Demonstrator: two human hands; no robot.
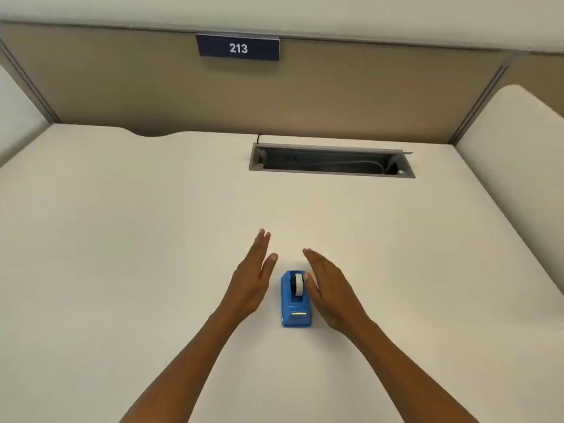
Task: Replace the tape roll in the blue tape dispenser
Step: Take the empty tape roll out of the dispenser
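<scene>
1. We see the dispenser (296, 299) standing upright on the desk (122, 224), low in the middle of the view, its long axis running from 12 to 6 o'clock.

2. The cutter end lies at 6 o'clock, nearest the person, with a pale strip across the top of it. The roll (298, 283) sits on edge in the slot at the 12 o'clock end (a white band over a dark core).

3. The left hand (251, 280) lies at 9 o'clock from the dispenser, near it but apart. Its fingers are straight and close together, pointing toward 12 o'clock, and it holds nothing.

4. The right hand (331, 293) lies at 3 o'clock from the dispenser, just beside it. Its fingers are straight too, angled toward 11 o'clock, and nothing is gripped in it. Its thumb comes right up to the dispenser's edge near the roll; we cannot tell whether it touches.

5. Both forearms are bare and rise from the bottom edge, meeting around the dispenser like a V.

6. At 1 o'clock from the dispenser, well apart, an open cable tray (331, 161) is sunk into the desk with a cable inside.

7. At 12 o'clock, a tan partition (366, 96) closes the desk, bearing a dark plate (238, 47) marked 213.
</scene>
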